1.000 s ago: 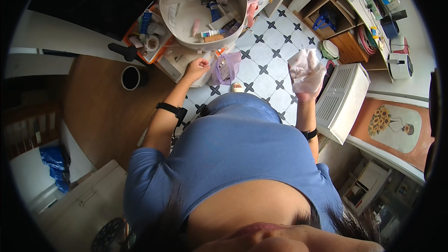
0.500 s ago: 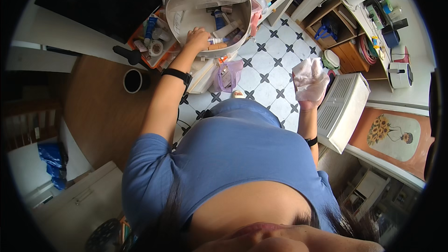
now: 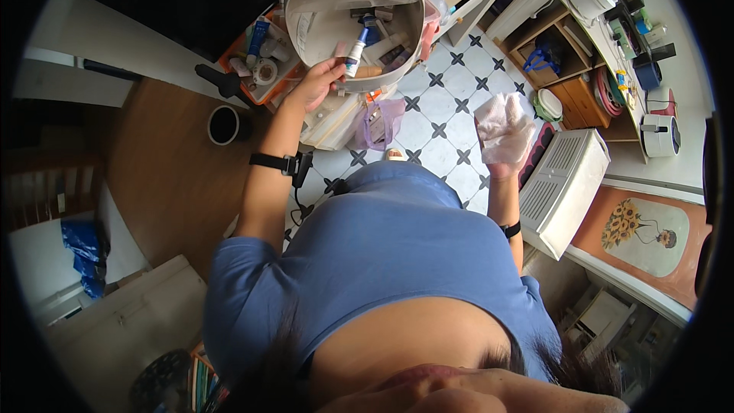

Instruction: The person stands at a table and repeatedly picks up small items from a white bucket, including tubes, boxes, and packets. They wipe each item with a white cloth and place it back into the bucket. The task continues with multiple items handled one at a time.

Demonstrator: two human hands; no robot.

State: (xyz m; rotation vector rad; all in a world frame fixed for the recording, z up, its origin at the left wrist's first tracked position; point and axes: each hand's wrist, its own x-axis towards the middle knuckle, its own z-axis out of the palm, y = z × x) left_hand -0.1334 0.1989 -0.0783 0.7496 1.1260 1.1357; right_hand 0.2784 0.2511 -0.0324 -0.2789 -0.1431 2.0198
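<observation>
My left hand point(image 3: 319, 86) pinches a small white bottle point(image 3: 354, 60) with a blue cap, held upright at the near rim of a rounded white case point(image 3: 309, 30). Inside that case lie several tubes and bottles, among them a blue tube point(image 3: 370, 27) and an orange-brown tube point(image 3: 368, 72). Out to the right, my right hand point(image 3: 502, 171) is raised with a pale pinkish-white cloth point(image 3: 505, 131). The cloth drapes over the palm and covers most of the fingers.
An orange tray point(image 3: 273, 90) of tubes and small jars sits left of the case. Below the case hangs a purple translucent bag point(image 3: 380, 124). A white slatted cabinet point(image 3: 562, 191) stands at right, near wooden shelves point(image 3: 569, 92). A round bin point(image 3: 223, 125) is on the wooden floor.
My left hand has come up and back from inside the case, lifting the white bottle with it. My right hand keeps the cloth in nearly the same place.
</observation>
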